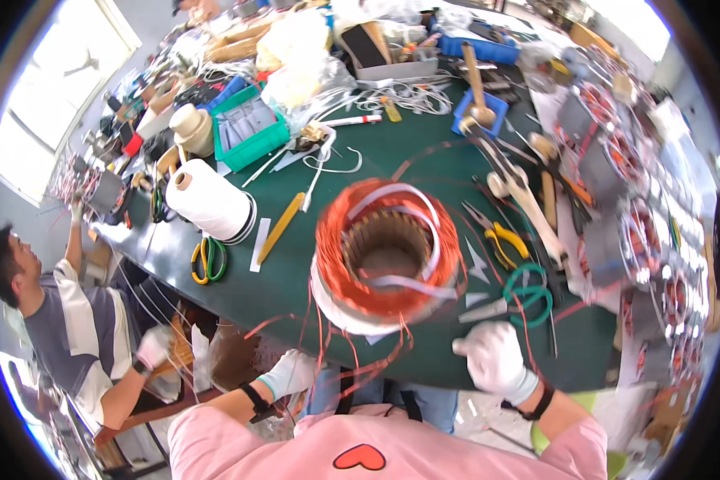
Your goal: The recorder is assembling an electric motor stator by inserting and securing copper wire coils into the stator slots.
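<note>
an orange-wound stator (388, 222) sits on the green table (276, 296)
gloved right hand (500, 362) curled near green-handled scissors (528, 302), left hand (290, 374) by the table's edge; whether either grip holds anything is unclear.

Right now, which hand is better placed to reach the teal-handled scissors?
Likely the right hand, close to the scissors; the left hand is farther off, left of the orange coil.

A white spool (216, 204) stands near a green bin (260, 152) on a dark-green worktable (252, 298), yellow-and-green-handled scissors (208, 258) lying nearby, as a wooden mallet (474, 78) rests in a blue tray (500, 105) farther back.
</note>
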A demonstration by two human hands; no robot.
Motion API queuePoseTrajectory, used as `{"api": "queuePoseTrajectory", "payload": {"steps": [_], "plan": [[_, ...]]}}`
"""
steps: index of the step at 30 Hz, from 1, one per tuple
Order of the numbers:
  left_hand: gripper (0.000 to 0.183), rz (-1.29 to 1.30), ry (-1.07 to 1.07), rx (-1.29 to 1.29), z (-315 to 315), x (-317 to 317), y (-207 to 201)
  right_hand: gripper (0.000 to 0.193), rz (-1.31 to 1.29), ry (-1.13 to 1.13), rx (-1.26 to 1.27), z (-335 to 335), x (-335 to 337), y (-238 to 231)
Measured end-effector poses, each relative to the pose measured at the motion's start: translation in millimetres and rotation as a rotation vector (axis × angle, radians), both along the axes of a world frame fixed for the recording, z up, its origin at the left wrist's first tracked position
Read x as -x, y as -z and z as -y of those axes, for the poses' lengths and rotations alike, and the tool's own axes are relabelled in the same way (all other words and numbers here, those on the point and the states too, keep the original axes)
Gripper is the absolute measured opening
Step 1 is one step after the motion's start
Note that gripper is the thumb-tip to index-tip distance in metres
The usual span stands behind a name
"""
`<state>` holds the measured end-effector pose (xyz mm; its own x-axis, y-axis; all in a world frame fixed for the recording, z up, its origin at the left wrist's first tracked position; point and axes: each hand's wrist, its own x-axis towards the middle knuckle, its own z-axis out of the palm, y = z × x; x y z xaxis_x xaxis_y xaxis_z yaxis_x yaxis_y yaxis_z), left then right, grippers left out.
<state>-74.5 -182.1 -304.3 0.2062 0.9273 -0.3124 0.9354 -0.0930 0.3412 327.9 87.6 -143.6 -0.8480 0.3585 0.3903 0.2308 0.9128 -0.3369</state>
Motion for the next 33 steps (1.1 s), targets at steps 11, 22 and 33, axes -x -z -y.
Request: {"api": "queuePoseTrajectory", "payload": {"steps": [11,22,33], "plan": [[0.076,-0.206,-0.429,-0.994,-64.3,-60.3,-199.3,0.039,-0.354,0.358,0.213,107.5,-4.9,-34.6],[0.094,-0.225,0.112,-0.741,-262.6,-147.2,-335.3,0.025,-0.381,0.503,0.426,195.6,-58.7,14.2],[0.028,0.693,0.186,-0.301,-303.9,-100.5,-448.7,0.020,-0.341,1.061,0.634,248.5,-130.5,23.1]]}}
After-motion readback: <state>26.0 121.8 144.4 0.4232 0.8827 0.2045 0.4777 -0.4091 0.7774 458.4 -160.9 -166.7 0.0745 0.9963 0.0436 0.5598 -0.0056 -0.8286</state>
